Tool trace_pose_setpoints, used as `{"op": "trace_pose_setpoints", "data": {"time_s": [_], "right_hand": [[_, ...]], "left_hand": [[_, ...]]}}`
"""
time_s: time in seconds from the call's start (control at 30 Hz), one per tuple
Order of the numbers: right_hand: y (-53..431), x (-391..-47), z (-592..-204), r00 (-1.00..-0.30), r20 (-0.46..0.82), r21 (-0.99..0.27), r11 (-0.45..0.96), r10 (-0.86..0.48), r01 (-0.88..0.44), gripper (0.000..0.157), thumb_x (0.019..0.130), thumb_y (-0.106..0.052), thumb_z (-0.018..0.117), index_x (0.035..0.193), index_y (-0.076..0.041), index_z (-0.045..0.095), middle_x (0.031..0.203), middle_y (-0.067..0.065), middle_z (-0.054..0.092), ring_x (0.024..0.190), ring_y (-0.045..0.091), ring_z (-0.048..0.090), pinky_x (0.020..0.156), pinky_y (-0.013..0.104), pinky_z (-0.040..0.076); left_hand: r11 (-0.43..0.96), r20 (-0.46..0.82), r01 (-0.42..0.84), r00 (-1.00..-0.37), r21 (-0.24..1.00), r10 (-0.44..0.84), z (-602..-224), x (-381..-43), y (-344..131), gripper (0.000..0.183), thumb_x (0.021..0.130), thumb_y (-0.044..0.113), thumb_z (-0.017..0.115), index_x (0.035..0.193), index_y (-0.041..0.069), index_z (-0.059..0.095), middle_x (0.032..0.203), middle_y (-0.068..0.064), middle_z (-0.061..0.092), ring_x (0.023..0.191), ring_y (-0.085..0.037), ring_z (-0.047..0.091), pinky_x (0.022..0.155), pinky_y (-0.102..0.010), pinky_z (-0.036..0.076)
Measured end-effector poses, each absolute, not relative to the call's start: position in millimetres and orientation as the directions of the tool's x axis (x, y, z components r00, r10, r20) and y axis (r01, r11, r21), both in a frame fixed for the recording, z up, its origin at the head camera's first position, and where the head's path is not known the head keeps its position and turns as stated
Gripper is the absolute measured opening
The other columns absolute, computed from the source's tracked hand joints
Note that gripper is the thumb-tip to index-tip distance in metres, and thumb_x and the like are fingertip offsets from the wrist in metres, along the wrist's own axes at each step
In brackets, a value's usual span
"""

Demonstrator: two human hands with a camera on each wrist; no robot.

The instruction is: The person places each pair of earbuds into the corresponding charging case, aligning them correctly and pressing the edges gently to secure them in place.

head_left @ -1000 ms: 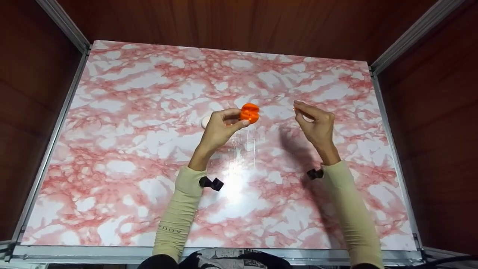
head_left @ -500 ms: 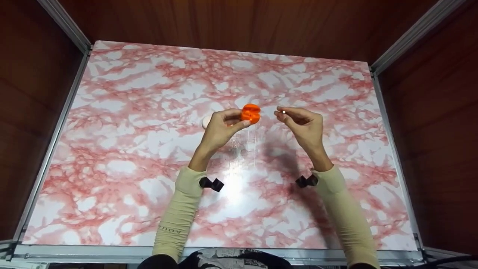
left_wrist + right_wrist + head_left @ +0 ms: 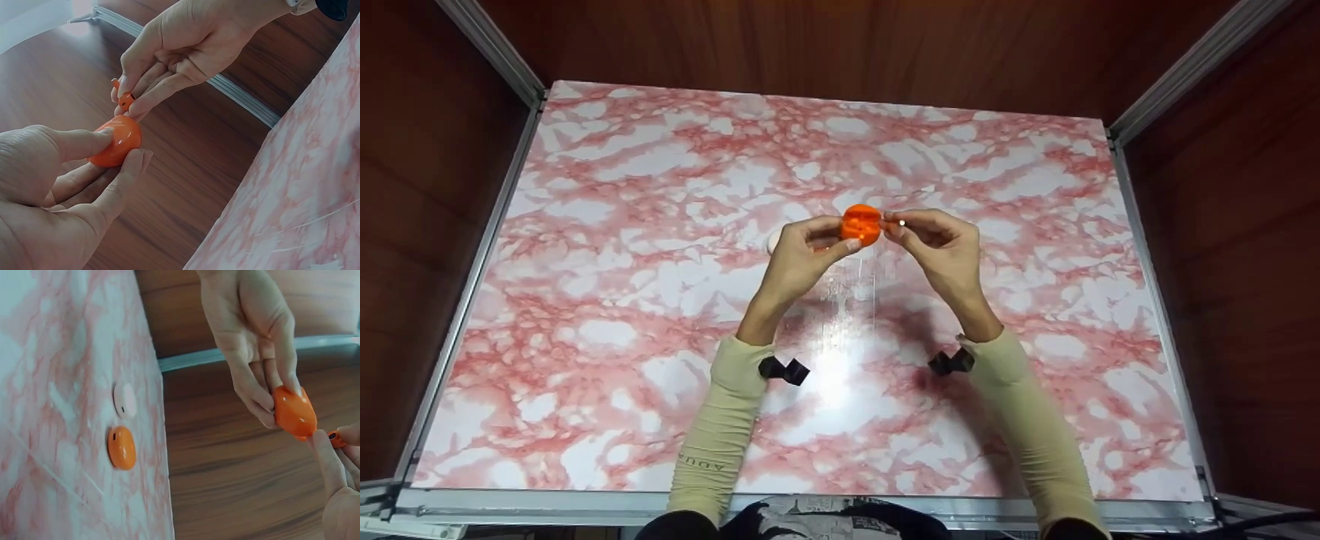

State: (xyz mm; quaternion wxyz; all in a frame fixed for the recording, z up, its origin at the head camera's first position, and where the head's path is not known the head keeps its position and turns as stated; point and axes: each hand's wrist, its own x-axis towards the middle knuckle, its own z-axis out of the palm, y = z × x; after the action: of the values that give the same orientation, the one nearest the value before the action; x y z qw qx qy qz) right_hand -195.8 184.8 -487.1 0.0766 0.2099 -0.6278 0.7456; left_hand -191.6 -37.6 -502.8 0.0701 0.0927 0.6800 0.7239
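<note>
My left hand (image 3: 802,251) holds an orange earbud case (image 3: 860,226) between thumb and fingers, above the table. Its lid is up and the hollow inside faces the head camera. From the left wrist view, the smooth outer shell of the case (image 3: 125,143) shows under the left thumb. My right hand (image 3: 949,244) pinches an orange earbud (image 3: 126,102) by thumb and fingertips, right at the case's edge. A dark spot marks the earbud (image 3: 335,437) in the right wrist view; the fingers cover part of it.
Two rounded cases, one white (image 3: 125,400) and one orange (image 3: 122,448), lie side by side on the red-and-white marbled table (image 3: 607,330). In the head view the left hand mostly hides them. Brown wooden panels (image 3: 810,45) with metal framing enclose the table.
My right hand has moved left with the earbud, from well apart to right beside the case. The left hand and the case have stayed nearly still.
</note>
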Motion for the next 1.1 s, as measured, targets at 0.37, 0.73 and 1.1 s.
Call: {"op": "trace_pose_setpoints", "data": {"time_s": [0.37,0.73,1.1], "right_hand": [[180.4,-198.0,-489.7,-0.897,0.433,-0.892,-0.19,-0.093,-0.411,0.017,0.093,0.01,0.073,0.108,0.018,0.071,0.107,0.018,0.08,0.094,0.023,0.08,0.085,0.037,0.067],[177.1,-201.1,-487.2,-0.922,0.385,-0.914,-0.157,-0.048,-0.373,0.02,0.089,0.009,0.078,0.106,0.015,0.072,0.104,0.01,0.078,0.094,0.021,0.078,0.081,0.033,0.066],[176.4,-203.3,-483.8,-0.918,0.387,-0.918,-0.128,-0.085,-0.375,0.022,0.089,0.007,0.078,0.109,0.015,0.073,0.109,0.004,0.078,0.101,0.018,0.075,0.101,0.033,0.061]], "left_hand": [[-0.069,0.038,0.023,-0.975,0.997,0.221,-501.7,-192.6,-37.2,0.034,0.094,0.014,0.081,0.125,0.001,0.074,0.121,-0.018,0.075,0.112,-0.029,0.076,0.094,-0.032,0.064],[-0.089,0.032,0.012,-0.973,0.996,0.227,-500.9,-193.7,-36.7,0.035,0.094,0.014,0.081,0.126,0.001,0.073,0.121,-0.018,0.075,0.113,-0.029,0.075,0.095,-0.032,0.064],[-0.102,0.053,0.03,-0.971,0.994,0.232,-502.1,-194.6,-36.6,0.033,0.095,0.013,0.079,0.125,0.001,0.074,0.12,-0.019,0.075,0.113,-0.03,0.076,0.096,-0.034,0.063]]}}
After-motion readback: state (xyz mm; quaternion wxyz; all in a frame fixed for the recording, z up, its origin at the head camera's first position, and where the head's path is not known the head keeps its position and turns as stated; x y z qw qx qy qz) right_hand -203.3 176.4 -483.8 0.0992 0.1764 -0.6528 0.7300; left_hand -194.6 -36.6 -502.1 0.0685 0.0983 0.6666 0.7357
